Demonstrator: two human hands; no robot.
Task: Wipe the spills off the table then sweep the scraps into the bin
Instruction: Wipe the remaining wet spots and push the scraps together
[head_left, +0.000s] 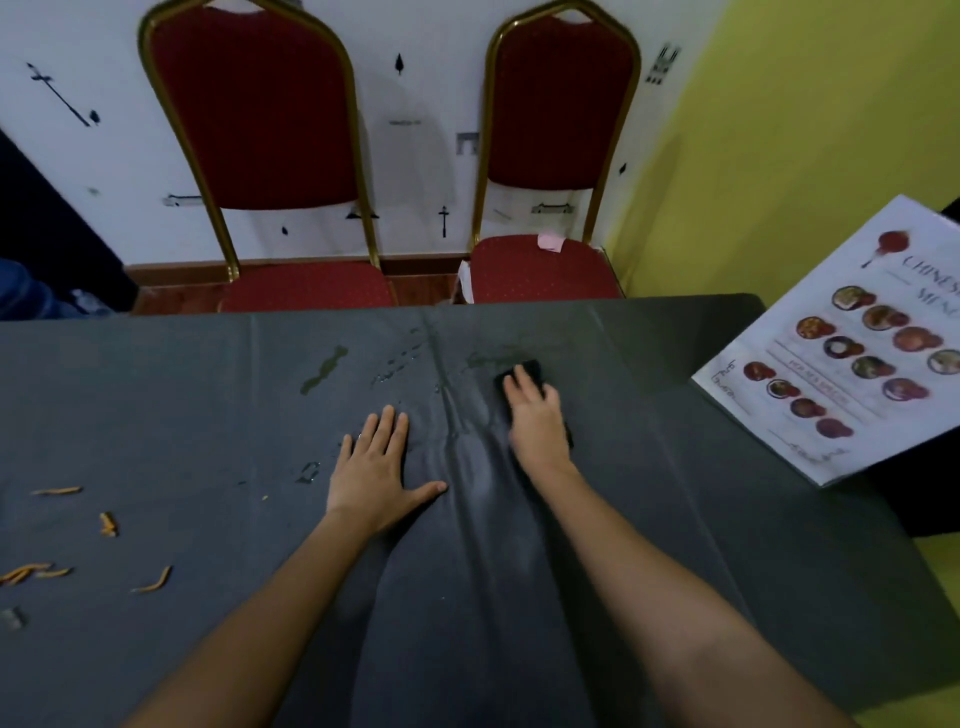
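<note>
The right hand (535, 421) lies with fingers straight on a dark cloth (532, 370), pressing it onto the tabletop (675, 467) near the middle of the far edge. The left hand (376, 462) rests just beside it, flat and open, palm down, holding nothing. Beyond the left hand, a greenish spill (324, 371) and water droplets (400, 358) sit toward the far edge. Orange scraps (109, 522) lie scattered near the left edge, well apart from both hands. A printed menu (852, 353) overhangs the right edge. Two red chairs (249, 104) stand behind the far edge.
</note>
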